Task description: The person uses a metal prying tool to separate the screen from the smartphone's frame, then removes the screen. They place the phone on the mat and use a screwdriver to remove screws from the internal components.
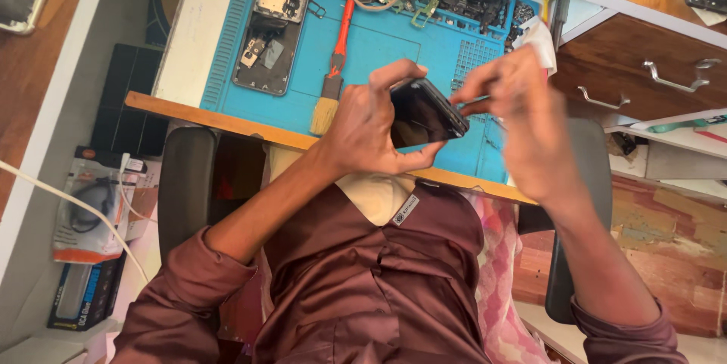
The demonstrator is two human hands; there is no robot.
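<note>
I see a glossy black glass-faced phone in my left hand. Under it lies a matt blue rubbery work mat on a wooden-edged bench. The brush has a shiny red handle and pale bristles. My maroon shirt is smooth, satiny cloth. The drawer handles look like polished metal.

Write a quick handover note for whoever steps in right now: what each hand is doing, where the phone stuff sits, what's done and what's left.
Left hand: grips the dark phone above the blue repair mat.
Right hand: blurred, at the phone's right edge, apparently pinching a thin tool; unclear.
On the mat: opened phone with its insides exposed, red-handled brush, small parts along the far edge.
Done: one phone opened.
Left: the held phone looks closed.
</note>
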